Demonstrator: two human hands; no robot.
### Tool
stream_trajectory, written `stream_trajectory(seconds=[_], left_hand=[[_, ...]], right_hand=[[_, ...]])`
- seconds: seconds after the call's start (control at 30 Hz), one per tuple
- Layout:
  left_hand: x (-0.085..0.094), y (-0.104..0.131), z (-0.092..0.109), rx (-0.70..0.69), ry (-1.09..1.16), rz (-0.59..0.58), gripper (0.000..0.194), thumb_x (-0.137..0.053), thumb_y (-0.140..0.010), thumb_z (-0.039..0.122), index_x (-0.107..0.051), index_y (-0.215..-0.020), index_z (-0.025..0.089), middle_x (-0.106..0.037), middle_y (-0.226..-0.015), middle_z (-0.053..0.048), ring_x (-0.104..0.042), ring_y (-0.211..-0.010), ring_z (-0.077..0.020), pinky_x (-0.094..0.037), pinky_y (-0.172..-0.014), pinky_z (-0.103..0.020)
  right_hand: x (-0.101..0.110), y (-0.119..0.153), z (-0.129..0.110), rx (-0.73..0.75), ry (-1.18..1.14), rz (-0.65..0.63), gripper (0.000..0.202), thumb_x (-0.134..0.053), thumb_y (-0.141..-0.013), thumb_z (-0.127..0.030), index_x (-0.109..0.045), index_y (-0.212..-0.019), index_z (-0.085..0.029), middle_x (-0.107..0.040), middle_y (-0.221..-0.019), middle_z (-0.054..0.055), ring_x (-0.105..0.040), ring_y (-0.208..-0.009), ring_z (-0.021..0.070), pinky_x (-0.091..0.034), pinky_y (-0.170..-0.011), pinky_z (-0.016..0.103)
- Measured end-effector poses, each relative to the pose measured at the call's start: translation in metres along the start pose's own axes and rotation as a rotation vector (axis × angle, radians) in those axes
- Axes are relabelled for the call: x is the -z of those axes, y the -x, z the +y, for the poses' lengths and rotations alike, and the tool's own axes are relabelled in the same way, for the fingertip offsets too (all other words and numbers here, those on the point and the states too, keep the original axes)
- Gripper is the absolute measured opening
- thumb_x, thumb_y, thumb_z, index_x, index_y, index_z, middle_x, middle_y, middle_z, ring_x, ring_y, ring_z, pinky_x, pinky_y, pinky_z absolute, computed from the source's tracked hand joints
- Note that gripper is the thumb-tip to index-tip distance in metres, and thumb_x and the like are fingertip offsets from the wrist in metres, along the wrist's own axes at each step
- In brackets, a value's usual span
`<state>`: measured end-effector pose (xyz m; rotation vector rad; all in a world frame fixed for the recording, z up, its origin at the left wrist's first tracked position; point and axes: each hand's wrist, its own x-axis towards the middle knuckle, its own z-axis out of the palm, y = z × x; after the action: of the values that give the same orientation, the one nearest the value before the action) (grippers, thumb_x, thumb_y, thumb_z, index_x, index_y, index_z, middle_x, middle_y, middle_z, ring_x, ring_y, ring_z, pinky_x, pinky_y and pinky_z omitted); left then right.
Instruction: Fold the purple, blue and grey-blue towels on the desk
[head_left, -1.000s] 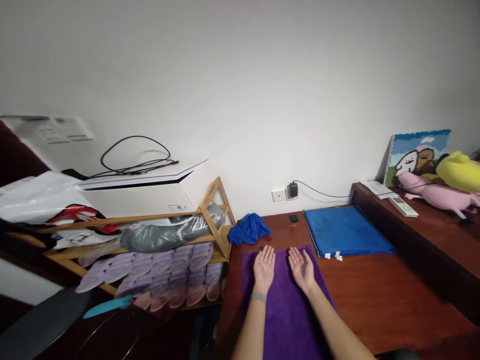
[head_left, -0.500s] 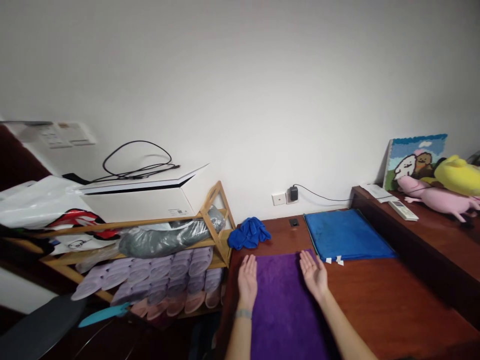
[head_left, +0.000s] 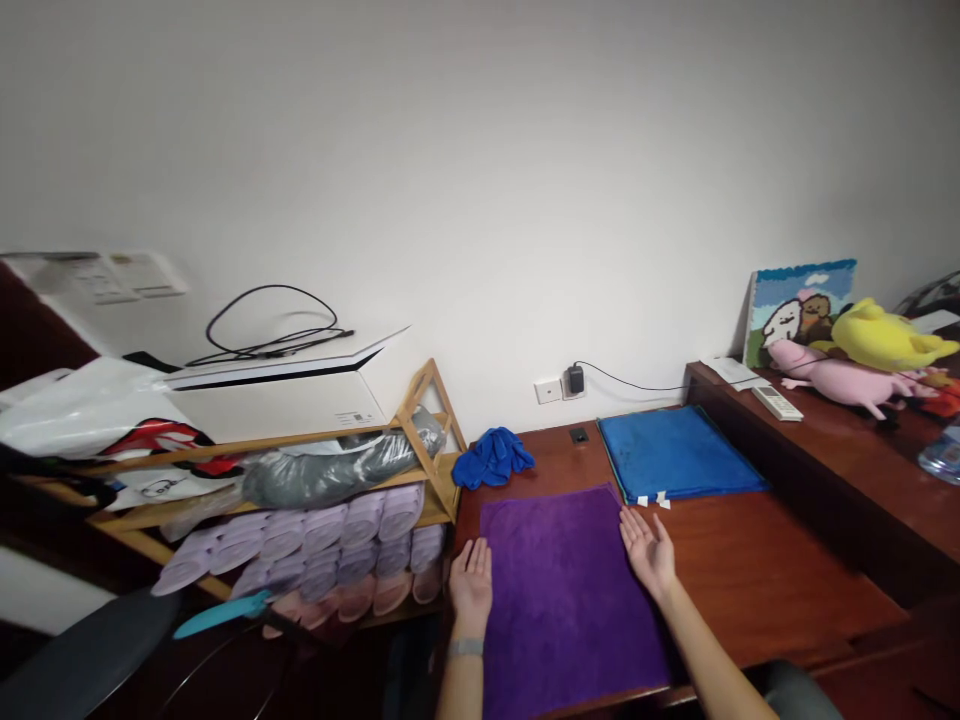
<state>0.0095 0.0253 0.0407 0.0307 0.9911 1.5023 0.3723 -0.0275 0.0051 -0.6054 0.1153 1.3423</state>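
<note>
Where my purple cloth (head_left: 574, 600) lies flat: left hand (head_left: 472, 590), right hand (head_left: 649, 556), one per side. Both sets of fingers empty, extended, palms up.

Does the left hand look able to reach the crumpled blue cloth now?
Probably yes: the left hand is open and empty, and nothing seems to block the way to the cloth.

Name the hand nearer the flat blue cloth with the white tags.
Right: the right hand is just in front of the flat blue cloth, near its white tags. The left hand is farther off, across the purple cloth.
</note>
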Motion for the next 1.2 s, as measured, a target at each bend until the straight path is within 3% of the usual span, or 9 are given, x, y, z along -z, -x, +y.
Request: stream_trajectory(seconds=[0.07, 0.17, 0.33, 0.47, 0.77, 0.87, 1.03, 1.1, 1.2], left_hand=[[0.007, 0.003, 0.009, -0.041, 0.011, 0.009, 0.043, -0.046, -0.095, 0.017, -0.066, -0.132, 0.022, -0.065, -0.146, -0.014, -0.056, -0.142, -0.0207, -0.049, -0.117, -0.037], [-0.001, 0.009, -0.004, -0.033, 0.012, -0.097, 0.044, -0.046, -0.095, 0.020, -0.068, -0.133, 0.021, -0.068, -0.143, -0.015, -0.059, -0.140, -0.0218, -0.050, -0.117, -0.039], [-0.059, 0.009, -0.052, 0.134, -0.007, -0.285, 0.043, -0.050, -0.098, 0.029, -0.067, -0.136, 0.016, -0.063, -0.150, -0.019, -0.055, -0.143, -0.0241, -0.048, -0.118, -0.039], [-0.091, -0.008, -0.070, 0.173, -0.006, -0.260, 0.041, -0.047, -0.101, 0.030, -0.065, -0.135, 0.016, -0.063, -0.149, -0.019, -0.055, -0.144, -0.0255, -0.049, -0.118, -0.044], [-0.051, -0.034, 0.001, -0.038, 0.033, -0.079, 0.039, -0.045, -0.100, 0.020, -0.063, -0.135, 0.017, -0.049, -0.163, -0.013, -0.039, -0.154, -0.0172, -0.033, -0.126, -0.030], [-0.066, -0.021, -0.023, -0.046, 0.048, -0.155, 0.042, -0.043, -0.100, 0.024, -0.064, -0.137, 0.016, -0.055, -0.158, -0.015, -0.047, -0.150, -0.0193, -0.037, -0.125, -0.032], [-0.098, 0.006, -0.102, 0.249, 0.110, -0.257, 0.050, -0.048, -0.100, 0.034, -0.059, -0.146, 0.017, -0.054, -0.158, -0.020, -0.051, -0.146, -0.0260, -0.043, -0.120, -0.040], [-0.094, 0.005, -0.102, 0.263, 0.114, -0.207, 0.051, -0.048, -0.101, 0.033, -0.055, -0.148, 0.015, -0.050, -0.160, -0.022, -0.050, -0.147, -0.0268, -0.045, -0.119, -0.040], [-0.071, -0.007, -0.058, 0.193, 0.125, -0.145, 0.050, -0.047, -0.102, 0.031, -0.052, -0.150, 0.014, -0.047, -0.163, -0.021, -0.047, -0.149, -0.0252, -0.047, -0.117, -0.039]], right_hand=[[-0.002, 0.000, 0.002, 0.016, -0.017, -0.011, 0.036, -0.053, -0.096, -0.038, -0.068, -0.122, -0.019, -0.072, -0.135, 0.013, -0.061, -0.136, 0.0203, -0.051, -0.115, 0.041], [-0.019, -0.003, 0.022, 0.018, -0.022, -0.096, 0.039, -0.056, -0.095, -0.042, -0.067, -0.125, -0.020, -0.071, -0.137, 0.012, -0.060, -0.138, 0.0211, -0.050, -0.116, 0.042], [-0.067, -0.024, 0.062, -0.076, 0.025, -0.132, 0.036, -0.056, -0.097, -0.044, -0.068, -0.123, -0.022, -0.074, -0.132, 0.011, -0.063, -0.134, 0.0219, -0.054, -0.112, 0.044], [-0.076, -0.047, 0.070, -0.121, 0.043, -0.039, 0.029, -0.052, -0.099, -0.040, -0.067, -0.115, -0.021, -0.077, -0.122, 0.010, -0.069, -0.124, 0.0193, -0.059, -0.104, 0.040], [-0.047, -0.067, 0.022, 0.051, 0.049, 0.023, 0.026, -0.058, -0.096, -0.037, -0.069, -0.114, -0.022, -0.078, -0.120, 0.006, -0.070, -0.123, 0.0170, -0.057, -0.107, 0.035], [-0.060, -0.054, 0.057, 0.026, 0.004, -0.074, 0.032, -0.060, -0.095, -0.040, -0.068, -0.120, -0.023, -0.076, -0.126, 0.007, -0.067, -0.128, 0.0175, -0.055, -0.110, 0.035], [-0.072, -0.034, 0.121, -0.197, -0.006, -0.120, 0.035, -0.061, -0.095, -0.040, -0.067, -0.123, -0.021, -0.077, -0.122, 0.010, -0.071, -0.122, 0.0221, -0.058, -0.106, 0.042], [-0.066, -0.035, 0.111, -0.191, -0.002, -0.070, 0.031, -0.057, -0.097, -0.038, -0.067, -0.120, -0.020, -0.078, -0.119, 0.010, -0.072, -0.118, 0.0201, -0.059, -0.103, 0.039], [-0.054, -0.044, 0.058, -0.105, -0.003, 0.007, 0.028, -0.053, -0.100, -0.037, -0.067, -0.115, -0.018, -0.078, -0.116, 0.010, -0.072, -0.118, 0.0168, -0.059, -0.100, 0.032]])
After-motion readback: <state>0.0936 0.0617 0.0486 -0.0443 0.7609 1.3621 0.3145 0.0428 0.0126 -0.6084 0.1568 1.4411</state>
